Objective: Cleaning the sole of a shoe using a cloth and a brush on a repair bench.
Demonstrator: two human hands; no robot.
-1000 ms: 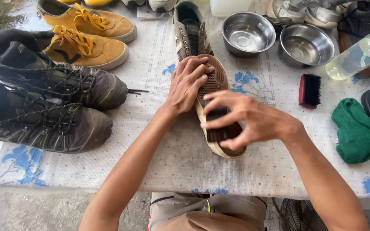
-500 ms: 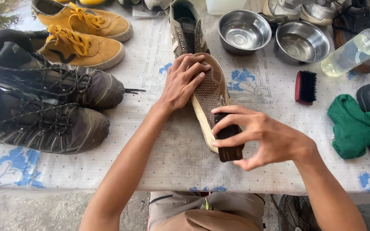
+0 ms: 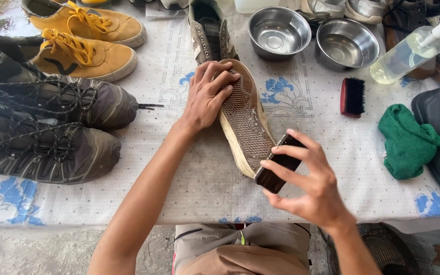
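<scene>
Step in hand, as judged: scrubbing the sole of an upturned sneaker (image 3: 244, 119). The sneaker lies sole-up at the middle of the counter (image 3: 199, 188), which is covered by a white cloth with blue flowers.

Left hand (image 3: 205, 97): spread flat over the far, toe end of the sole, fingers curled over its left edge, pinning the shoe down.

Right hand (image 3: 306, 186): closed round a dark scrubbing brush (image 3: 279, 163), thumb on one side, fingers on the other. The brush sits at the near, heel end of the sole, tilted, its far corner at the sole's right edge.

Orientation: the sneaker's long axis runs from far-left to near-right. The toe points far, toward its upright mate (image 3: 207, 30); the heel points near, toward the person.

Next move, as judged: the brush needs its bristle face laid flat on the tread and drawn along the long axis while the left hand resists the push.

Surroundings: two steel bowls (image 3: 278, 30) far right; a red-backed brush (image 3: 353, 97) and a green cloth (image 3: 406, 142) right; a clear pump bottle (image 3: 406, 53) far right; yellow shoes (image 3: 85, 51) and dark hiking shoes (image 3: 52, 127) left.
</scene>
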